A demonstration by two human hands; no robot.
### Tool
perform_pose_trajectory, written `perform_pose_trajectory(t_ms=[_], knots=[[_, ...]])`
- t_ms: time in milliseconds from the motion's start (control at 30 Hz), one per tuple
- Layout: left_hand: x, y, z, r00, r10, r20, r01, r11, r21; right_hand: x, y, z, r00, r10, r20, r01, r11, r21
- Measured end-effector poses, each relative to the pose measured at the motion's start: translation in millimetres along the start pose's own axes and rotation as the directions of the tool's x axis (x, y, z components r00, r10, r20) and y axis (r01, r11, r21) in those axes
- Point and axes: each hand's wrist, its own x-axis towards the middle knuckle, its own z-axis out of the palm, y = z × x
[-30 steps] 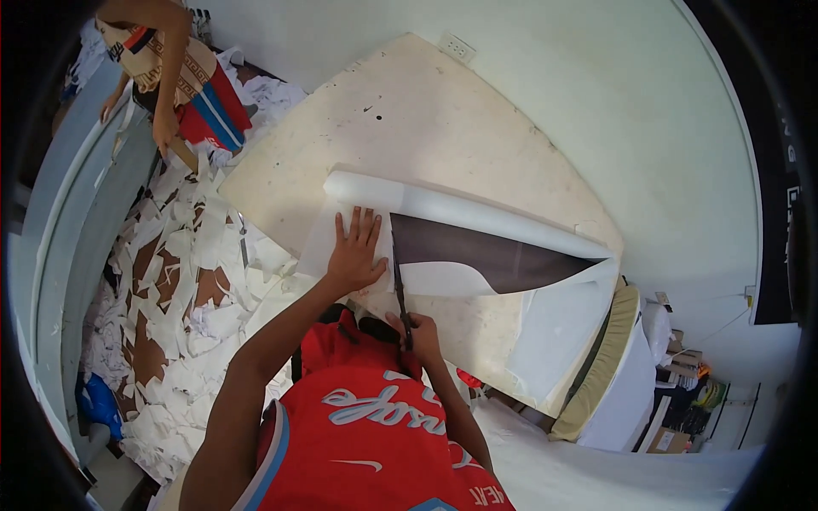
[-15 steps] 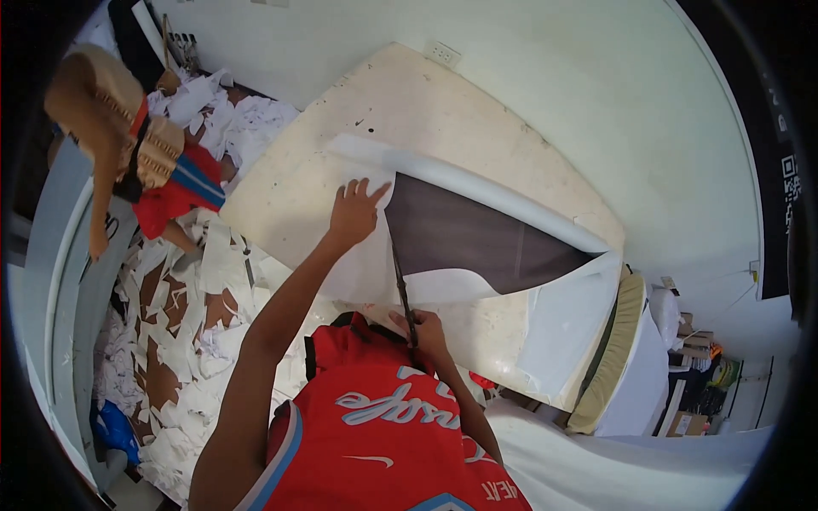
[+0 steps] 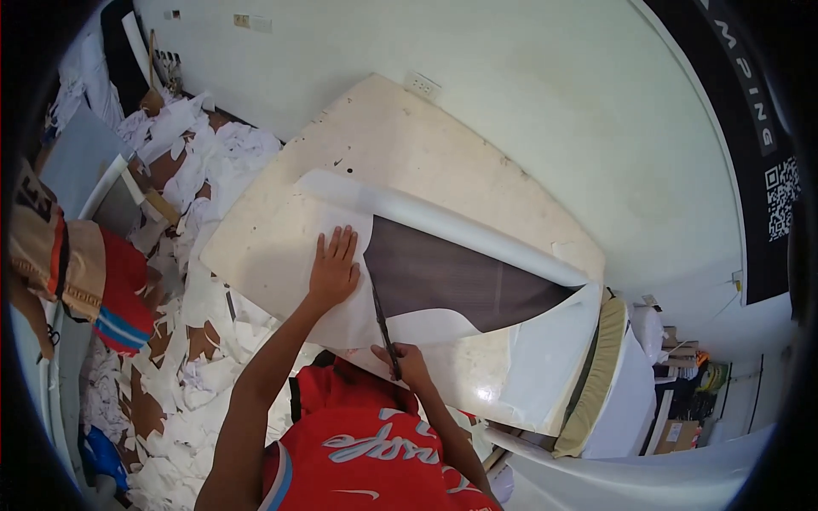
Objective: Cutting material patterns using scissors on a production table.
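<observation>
My left hand (image 3: pixel 335 266) lies flat, fingers spread, on a translucent white sheet (image 3: pixel 339 324) on a large pale board (image 3: pixel 392 119). My right hand (image 3: pixel 407 364), below and right of it, grips long black scissors (image 3: pixel 383 330), whose blades point away from me along the straight left edge of a dark grey area (image 3: pixel 460 281). A white roll (image 3: pixel 477 243) runs diagonally along that area's far edge, and a pale curved piece borders its near side.
A co-worker (image 3: pixel 60 272) stands at the left, small scissors in one hand. Paper scraps (image 3: pixel 170 400) cover the brown floor there. A cushion with an olive edge (image 3: pixel 588 375) and stacked boxes (image 3: pixel 682 434) are at the right. A wall with a socket (image 3: pixel 423 83) rises behind the board.
The co-worker has moved from the upper left toward the nearer left edge, as the view shifted. My left hand's fingers, partly lifted half a second ago, now lie flat, slightly nearer me on the sheet.
</observation>
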Motion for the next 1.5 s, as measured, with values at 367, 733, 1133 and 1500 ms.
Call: perform_pose_trajectory(t_ms=[367,733,1133,1500], knots=[[4.6,-6.7,0.0,0.999,0.003,-0.038,-0.003,1.0,0.0,22.4,-38.4,-0.2,1.0,-0.003,0.01,0.002,1.0,0.028],[61.8,-21.1,-35.1,0.945,-0.019,0.327,0.071,0.986,-0.149,52.4,-42.9,30.7,0.986,-0.114,-0.12,0.103,0.99,-0.095],[109.0,-73.1,19.1,0.986,0.163,-0.028,-0.163,0.987,0.018,45.9,-65.9,39.9,0.999,0.003,-0.042,0.0,0.997,0.077],[99.7,-73.8,16.3,0.994,0.102,0.029,-0.103,0.994,0.034,74.2,-74.4,42.6,0.999,-0.023,-0.022,0.026,0.989,0.147]])
